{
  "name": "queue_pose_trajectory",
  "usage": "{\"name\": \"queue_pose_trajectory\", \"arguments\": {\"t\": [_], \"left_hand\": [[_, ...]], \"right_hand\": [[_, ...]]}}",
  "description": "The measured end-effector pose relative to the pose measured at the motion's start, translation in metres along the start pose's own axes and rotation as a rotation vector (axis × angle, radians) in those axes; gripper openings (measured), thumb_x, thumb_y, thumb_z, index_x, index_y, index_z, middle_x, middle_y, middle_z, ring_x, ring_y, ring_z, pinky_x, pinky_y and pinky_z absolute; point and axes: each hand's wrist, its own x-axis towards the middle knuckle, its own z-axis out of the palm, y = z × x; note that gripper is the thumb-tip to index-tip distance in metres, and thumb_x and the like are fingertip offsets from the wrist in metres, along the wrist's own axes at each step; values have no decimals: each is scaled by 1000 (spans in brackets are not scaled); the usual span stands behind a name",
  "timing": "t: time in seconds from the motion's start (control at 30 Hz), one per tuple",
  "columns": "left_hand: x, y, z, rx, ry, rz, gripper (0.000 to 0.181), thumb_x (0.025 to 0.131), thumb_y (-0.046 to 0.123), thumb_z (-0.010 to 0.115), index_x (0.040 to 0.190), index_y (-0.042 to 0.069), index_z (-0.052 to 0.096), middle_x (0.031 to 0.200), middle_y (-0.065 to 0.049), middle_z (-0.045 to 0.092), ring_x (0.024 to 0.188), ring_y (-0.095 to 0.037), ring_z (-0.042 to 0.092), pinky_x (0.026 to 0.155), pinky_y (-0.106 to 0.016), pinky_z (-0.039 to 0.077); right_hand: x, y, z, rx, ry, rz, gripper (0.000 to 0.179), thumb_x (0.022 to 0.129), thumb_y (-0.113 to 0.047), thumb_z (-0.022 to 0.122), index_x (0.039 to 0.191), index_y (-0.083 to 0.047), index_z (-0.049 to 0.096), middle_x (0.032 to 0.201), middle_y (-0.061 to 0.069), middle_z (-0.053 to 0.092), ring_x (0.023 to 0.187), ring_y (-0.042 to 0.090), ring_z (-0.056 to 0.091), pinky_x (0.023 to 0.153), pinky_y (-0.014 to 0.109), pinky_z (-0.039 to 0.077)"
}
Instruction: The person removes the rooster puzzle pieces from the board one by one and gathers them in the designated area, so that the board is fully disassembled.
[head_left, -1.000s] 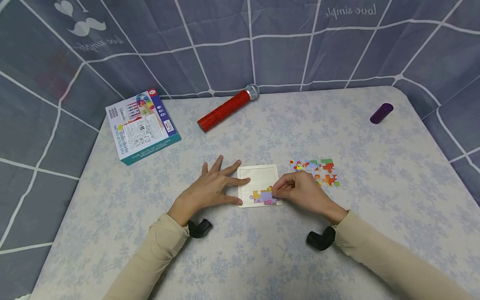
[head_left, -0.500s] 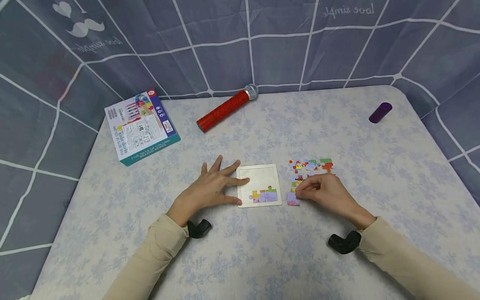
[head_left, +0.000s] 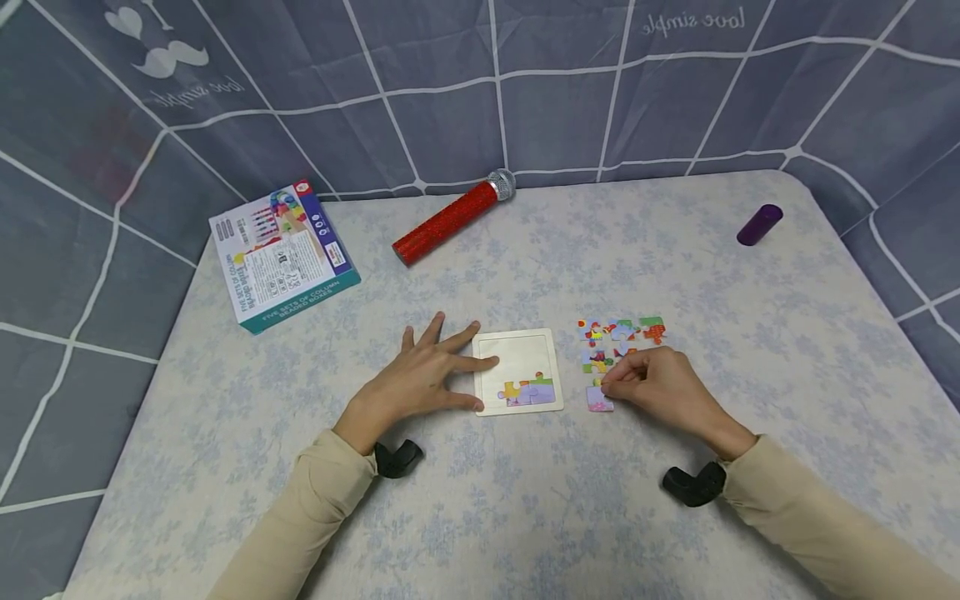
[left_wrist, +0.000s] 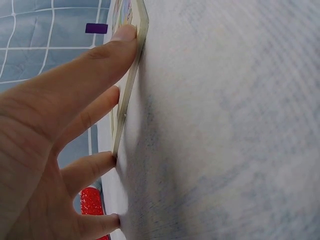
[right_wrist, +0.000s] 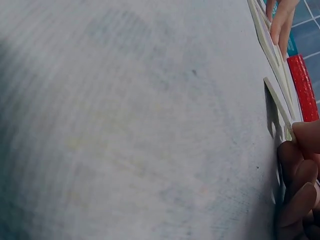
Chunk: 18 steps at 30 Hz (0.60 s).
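My left hand (head_left: 420, 375) lies with spread fingers at the left edge of a square wooden puzzle tray (head_left: 487, 333); its thumb (left_wrist: 125, 35) touches the rim. Joined puzzle pieces (head_left: 528, 391), purple, green and orange, lie in the tray's lower right part. To the right of the tray, my right hand (head_left: 667, 392) pinches a purple puzzle piece (head_left: 598, 400) between thumb and fingers. In the right wrist view this puzzle piece (right_wrist: 276, 100) is tilted, one end off the table. Loose puzzle pieces (head_left: 622, 331) lie just behind the right hand, which hides some of them.
A cardboard box (head_left: 285, 254) stands at the back left. A red glittery microphone (head_left: 450, 221) lies near the back edge, and a small purple cylinder (head_left: 760, 225) at the far right. Grey checked fabric (head_left: 570, 83) hangs behind the table.
My right hand has moved right from over the tray with the purple puzzle piece, uncovering the joined pieces. My left hand has stayed in place.
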Motion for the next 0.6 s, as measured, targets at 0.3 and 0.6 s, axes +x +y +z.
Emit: {"name": "queue_pose_trajectory", "arguments": {"t": [0.3, 0.6], "left_hand": [[0, 1, -1, -2, 2, -4, 66, 78, 50, 78, 138, 32, 58, 160, -6, 28, 143, -53, 8, 101, -79, 10], [0, 1, -1, -7, 0, -6, 66, 78, 50, 78, 138, 31, 58, 159, -7, 28, 143, -53, 8, 101, -79, 10]], "right_hand": [[1, -5, 0, -21, 4, 7, 3, 84, -16, 76, 82, -13, 75, 74, -6, 70, 71, 12, 60, 65, 27, 45], [4, -11, 0, -80, -10, 26, 4, 83, -17, 74, 80, -14, 75, 71, -7, 68, 67, 12, 56, 63, 29, 44]]}}
